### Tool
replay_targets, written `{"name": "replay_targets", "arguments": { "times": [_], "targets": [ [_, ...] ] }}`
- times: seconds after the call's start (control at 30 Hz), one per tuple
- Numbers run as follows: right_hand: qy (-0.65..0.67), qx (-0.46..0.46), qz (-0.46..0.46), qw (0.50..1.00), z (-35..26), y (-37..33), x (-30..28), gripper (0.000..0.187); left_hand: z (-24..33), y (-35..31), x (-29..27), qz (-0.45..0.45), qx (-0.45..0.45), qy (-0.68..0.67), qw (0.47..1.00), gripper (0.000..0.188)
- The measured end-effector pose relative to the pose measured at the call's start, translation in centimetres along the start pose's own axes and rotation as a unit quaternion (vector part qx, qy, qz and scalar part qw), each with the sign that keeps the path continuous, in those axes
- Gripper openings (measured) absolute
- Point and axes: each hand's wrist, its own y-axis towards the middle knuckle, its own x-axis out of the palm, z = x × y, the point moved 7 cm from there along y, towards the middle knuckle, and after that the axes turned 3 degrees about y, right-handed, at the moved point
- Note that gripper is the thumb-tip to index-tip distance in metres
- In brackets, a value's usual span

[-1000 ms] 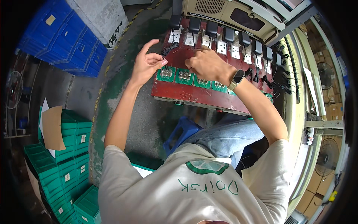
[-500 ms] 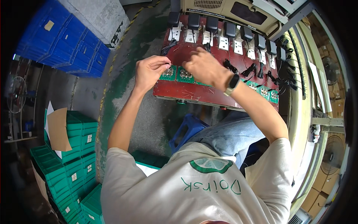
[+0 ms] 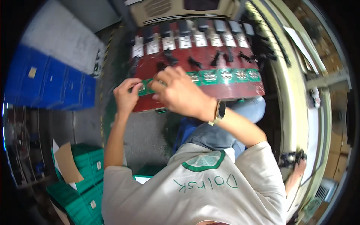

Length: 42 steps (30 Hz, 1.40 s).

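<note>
A row of green circuit boards (image 3: 210,77) with silvery round parts lies along the red bench top (image 3: 225,90). My left hand (image 3: 126,95) is at the leftmost board, thumb and fingers pinched together over its left edge. Whatever is in the pinch is too small to make out. My right hand (image 3: 179,91), a watch (image 3: 221,109) on its wrist, hovers over the boards just right of the left hand. Its fingers are bent and blurred, and they hide part of the row. Behind the boards lie several black cable bundles (image 3: 195,62).
White sockets (image 3: 184,42) with black adapters (image 3: 183,28) line the bench's back, before a beige machine (image 3: 157,9). Blue crates (image 3: 56,80) and green crates (image 3: 86,157) stand at left. At lower right, another person's hand (image 3: 299,167) is beside a black object (image 3: 288,159).
The whole view has shifted, so the bench appears lower and further left. My right hand has come closer to my left. Another person's hand has entered at the right.
</note>
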Motion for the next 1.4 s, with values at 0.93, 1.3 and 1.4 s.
{"name": "replay_targets", "arguments": {
  "times": [0.93,1.3,1.4],
  "targets": [
    [-0.006,0.386,0.153,0.910,17.6,-18.6,-8.1,0.011,18.1,0.3,20.8,-0.142,-0.175,-0.028,0.974,0.039],
    [0.016,0.273,0.271,0.923,17.3,-17.4,-8.6,0.014,17.5,1.5,23.1,0.000,-0.117,0.022,0.993,0.015],
    [0.008,0.283,0.360,0.889,17.2,-13.0,-11.9,0.016,22.8,5.1,20.6,0.101,-0.044,0.036,0.993,0.017]
  ]
}}
